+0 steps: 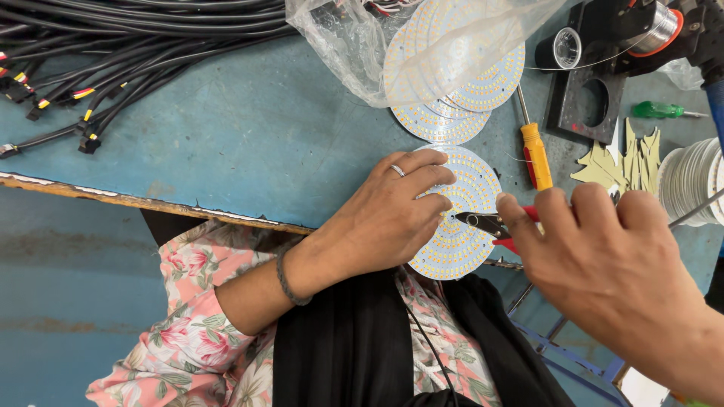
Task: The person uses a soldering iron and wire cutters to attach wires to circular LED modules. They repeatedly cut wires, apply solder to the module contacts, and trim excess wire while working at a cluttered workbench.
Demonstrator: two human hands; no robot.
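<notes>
The left hand [388, 218] lies palm-down on a round LED board [466, 245], fingers curled and pressed together over its left portion, pinning it flat on the blue worktop [226, 136] at the near edge. A ring sits on one finger and a dark band circles the wrist.

The right hand [603, 260] closes its grip around a pair of red-handled cutters [490, 224]. The dark tips of the cutters point left and meet the board surface just beside the left fingertips. Whether the tips are parted cannot be told.

The board is a white disc covered with concentric rings of small yellow LED chips. Part of it overhangs the worktop edge.

A clear plastic bag [354, 45] lies open at the far side; a stack of identical LED boards [452, 90] spills from it, overlapping toward the held board.

A yellow-handled screwdriver [536, 154] lies just right of the boards. A bundle of black cables [113, 53] occupies the far left. A solder spool [660, 30] sits on a black stand at the far right, near a green-handled tool [658, 110] and a stack of white rings [690, 181].
</notes>
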